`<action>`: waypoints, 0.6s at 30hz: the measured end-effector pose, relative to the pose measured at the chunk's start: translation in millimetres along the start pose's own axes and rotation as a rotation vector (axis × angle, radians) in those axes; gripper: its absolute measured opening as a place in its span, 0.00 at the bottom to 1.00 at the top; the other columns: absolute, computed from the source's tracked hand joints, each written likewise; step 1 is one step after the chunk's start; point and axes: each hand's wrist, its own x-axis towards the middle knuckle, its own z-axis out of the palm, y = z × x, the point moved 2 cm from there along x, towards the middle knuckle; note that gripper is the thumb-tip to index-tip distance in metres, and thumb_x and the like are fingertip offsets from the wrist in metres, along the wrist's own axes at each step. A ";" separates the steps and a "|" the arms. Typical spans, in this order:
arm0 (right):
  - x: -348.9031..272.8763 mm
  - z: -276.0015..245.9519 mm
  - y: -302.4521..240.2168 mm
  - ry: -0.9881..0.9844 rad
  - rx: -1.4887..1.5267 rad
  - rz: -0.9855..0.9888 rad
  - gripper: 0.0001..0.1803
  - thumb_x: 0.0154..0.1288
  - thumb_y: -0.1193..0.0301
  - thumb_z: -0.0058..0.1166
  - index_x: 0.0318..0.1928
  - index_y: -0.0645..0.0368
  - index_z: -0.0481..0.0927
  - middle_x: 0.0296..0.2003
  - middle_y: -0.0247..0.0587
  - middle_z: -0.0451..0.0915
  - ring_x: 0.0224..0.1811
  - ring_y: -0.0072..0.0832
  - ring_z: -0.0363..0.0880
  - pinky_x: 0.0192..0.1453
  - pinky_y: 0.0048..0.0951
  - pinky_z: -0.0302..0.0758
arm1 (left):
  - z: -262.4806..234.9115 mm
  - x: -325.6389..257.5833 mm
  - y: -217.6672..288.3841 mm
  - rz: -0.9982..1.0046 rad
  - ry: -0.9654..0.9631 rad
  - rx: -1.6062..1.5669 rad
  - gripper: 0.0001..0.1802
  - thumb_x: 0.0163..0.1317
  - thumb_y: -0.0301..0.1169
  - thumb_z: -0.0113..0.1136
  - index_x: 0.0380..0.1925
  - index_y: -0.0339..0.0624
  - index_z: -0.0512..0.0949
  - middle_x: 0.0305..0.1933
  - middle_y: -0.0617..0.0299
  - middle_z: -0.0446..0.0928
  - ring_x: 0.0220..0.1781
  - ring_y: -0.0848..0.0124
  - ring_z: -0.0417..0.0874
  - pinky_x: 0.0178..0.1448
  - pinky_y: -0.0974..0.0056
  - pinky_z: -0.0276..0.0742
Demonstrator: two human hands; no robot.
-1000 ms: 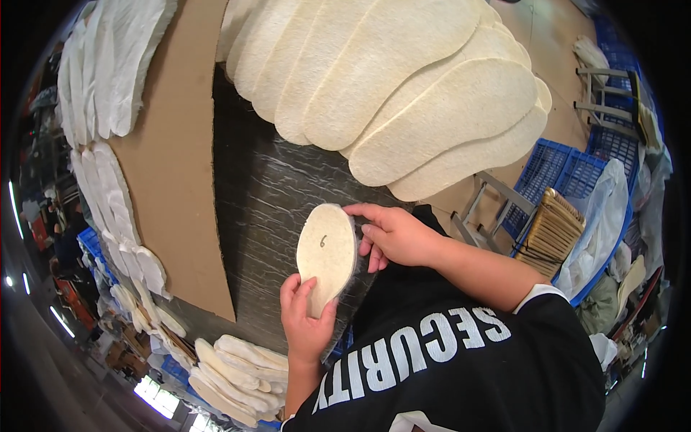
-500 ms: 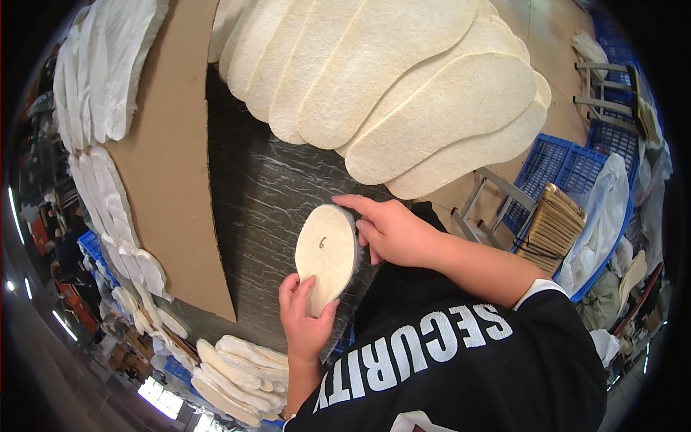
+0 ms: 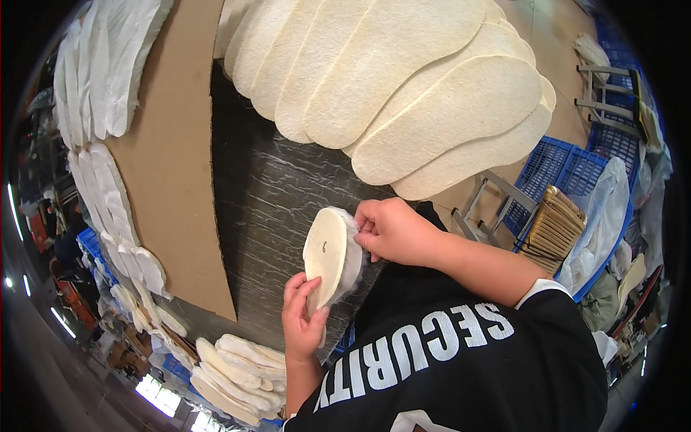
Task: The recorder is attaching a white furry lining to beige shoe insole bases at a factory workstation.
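Note:
A cream insole with a small dark mark on its face is tilted above the dark table, its fluffy white underside showing along the right edge. My left hand is closed on its lower end, thumb and fingers on the face and edge. My right hand pinches the fluffy edge at the upper right; its fingertips are partly hidden. Beyond my hands, several large cream insoles lie fanned out and overlapping.
A dark, creased sheet covers the table. Brown cardboard lies to the left, with white insoles beyond it. More insoles are stacked at lower left. A wicker-seated stool and blue crates stand at right.
The insole has tilted, so more of its fluffy underside shows. My right hand has gone from a pointing finger along its edge to a pinch on it.

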 end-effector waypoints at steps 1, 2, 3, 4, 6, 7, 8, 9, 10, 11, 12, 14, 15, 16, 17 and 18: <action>0.0 0.7 1.0 0.001 0.000 0.000 0.05 0.59 0.78 0.53 0.33 0.69 0.75 0.19 0.45 0.78 0.19 0.28 0.81 0.25 0.29 0.76 | -1.2 -1.5 -2.3 0.000 -0.001 0.000 0.26 0.54 0.34 0.63 0.52 0.31 0.74 0.59 0.49 0.64 0.61 0.61 0.68 0.66 0.59 0.62; -0.3 1.3 2.0 0.029 -0.029 0.011 0.04 0.59 0.79 0.52 0.31 0.69 0.74 0.19 0.45 0.78 0.20 0.29 0.82 0.24 0.29 0.76 | -3.2 -3.8 -5.4 -0.032 0.042 -0.105 0.29 0.54 0.39 0.62 0.53 0.31 0.74 0.59 0.49 0.65 0.60 0.59 0.70 0.61 0.59 0.67; -0.5 1.6 2.4 0.056 -0.056 0.020 0.04 0.58 0.80 0.51 0.28 0.69 0.73 0.19 0.46 0.79 0.20 0.30 0.82 0.24 0.29 0.76 | -5.3 -5.2 -7.1 -0.065 0.086 -0.208 0.32 0.55 0.44 0.62 0.53 0.30 0.73 0.59 0.49 0.65 0.59 0.58 0.72 0.56 0.59 0.72; -1.2 2.4 2.1 0.057 -0.055 0.021 0.04 0.58 0.80 0.51 0.28 0.69 0.73 0.19 0.46 0.79 0.20 0.30 0.82 0.24 0.29 0.76 | -7.9 -5.4 -5.1 -0.058 0.153 -0.250 0.33 0.54 0.46 0.60 0.53 0.30 0.73 0.58 0.48 0.67 0.53 0.57 0.76 0.48 0.61 0.75; -2.7 3.3 1.3 0.083 -0.065 0.052 0.05 0.58 0.80 0.51 0.27 0.68 0.73 0.19 0.47 0.78 0.20 0.30 0.83 0.24 0.31 0.76 | -17.1 -9.9 -2.7 -0.121 0.260 -0.630 0.29 0.55 0.39 0.60 0.52 0.27 0.73 0.60 0.49 0.65 0.54 0.61 0.75 0.54 0.59 0.75; -3.2 3.6 1.1 0.081 -0.065 0.052 0.05 0.58 0.80 0.51 0.27 0.68 0.73 0.19 0.47 0.78 0.20 0.30 0.83 0.24 0.31 0.76 | -20.0 -8.3 -1.1 -0.076 0.292 -0.673 0.29 0.55 0.38 0.61 0.52 0.27 0.72 0.60 0.49 0.65 0.55 0.60 0.74 0.56 0.59 0.73; -3.7 3.8 1.5 0.070 -0.068 0.060 0.03 0.59 0.80 0.51 0.29 0.68 0.73 0.20 0.48 0.78 0.21 0.30 0.83 0.24 0.31 0.76 | -19.8 -9.1 -3.0 -0.077 0.294 -0.672 0.29 0.55 0.38 0.61 0.52 0.27 0.72 0.60 0.49 0.65 0.55 0.60 0.74 0.56 0.59 0.73; -3.8 3.9 1.4 0.056 -0.070 0.067 0.02 0.60 0.80 0.50 0.32 0.68 0.73 0.20 0.49 0.78 0.21 0.30 0.83 0.25 0.31 0.76 | -20.3 -10.1 -3.6 -0.001 0.311 -0.403 0.28 0.53 0.35 0.63 0.51 0.29 0.73 0.59 0.50 0.65 0.55 0.59 0.73 0.57 0.59 0.72; -4.2 4.0 1.1 0.052 -0.068 0.066 0.02 0.60 0.80 0.50 0.32 0.68 0.73 0.20 0.49 0.78 0.21 0.30 0.83 0.25 0.31 0.76 | -20.2 -11.1 -2.7 0.072 0.325 -0.134 0.27 0.50 0.33 0.65 0.50 0.30 0.74 0.58 0.50 0.66 0.56 0.59 0.72 0.58 0.59 0.70; -4.8 3.6 0.7 0.074 -0.066 0.061 0.05 0.62 0.80 0.51 0.37 0.67 0.71 0.20 0.47 0.78 0.20 0.30 0.82 0.25 0.30 0.76 | -19.3 -11.7 -0.9 0.070 0.329 -0.130 0.27 0.50 0.33 0.65 0.50 0.30 0.74 0.58 0.50 0.66 0.56 0.59 0.72 0.58 0.59 0.70; -7.4 2.3 0.9 0.104 -0.068 0.059 0.09 0.63 0.79 0.51 0.43 0.67 0.69 0.21 0.45 0.78 0.20 0.30 0.81 0.25 0.29 0.76 | -15.6 -10.8 4.3 0.137 0.278 0.115 0.27 0.48 0.30 0.67 0.50 0.33 0.75 0.58 0.50 0.66 0.56 0.58 0.72 0.59 0.59 0.69; -11.5 5.3 12.8 0.139 -0.189 -0.042 0.12 0.65 0.79 0.49 0.48 0.65 0.67 0.21 0.45 0.78 0.20 0.31 0.81 0.25 0.30 0.76 | -7.3 -8.4 11.9 0.201 0.217 0.402 0.28 0.43 0.27 0.71 0.49 0.38 0.76 0.57 0.49 0.66 0.55 0.58 0.71 0.59 0.59 0.69; -11.9 6.5 13.9 0.164 -0.305 -0.147 0.15 0.66 0.79 0.46 0.52 0.63 0.64 0.22 0.45 0.78 0.20 0.31 0.81 0.26 0.30 0.76 | -4.9 -7.8 13.1 0.199 0.218 0.403 0.28 0.43 0.27 0.71 0.49 0.38 0.76 0.57 0.49 0.66 0.55 0.58 0.71 0.59 0.59 0.69; -12.5 6.0 14.5 0.162 -0.304 -0.147 0.15 0.66 0.79 0.46 0.52 0.63 0.64 0.22 0.45 0.78 0.20 0.31 0.81 0.26 0.30 0.76 | -2.6 -7.1 14.0 0.204 0.208 0.413 0.28 0.43 0.27 0.71 0.49 0.37 0.76 0.57 0.49 0.66 0.55 0.58 0.71 0.59 0.59 0.69; -13.5 5.2 12.7 0.137 -0.319 -0.106 0.17 0.67 0.80 0.43 0.55 0.61 0.63 0.23 0.45 0.78 0.20 0.31 0.81 0.26 0.31 0.76 | -1.2 -6.4 15.0 0.209 0.197 0.424 0.28 0.44 0.27 0.71 0.49 0.37 0.76 0.57 0.49 0.66 0.55 0.57 0.72 0.59 0.59 0.69; -14.1 4.6 11.5 0.112 -0.333 -0.064 0.19 0.68 0.80 0.41 0.58 0.59 0.62 0.23 0.45 0.78 0.20 0.31 0.80 0.27 0.31 0.76 | -0.4 -5.9 15.7 0.207 0.198 0.424 0.28 0.44 0.27 0.71 0.49 0.37 0.76 0.57 0.49 0.66 0.55 0.57 0.72 0.59 0.59 0.69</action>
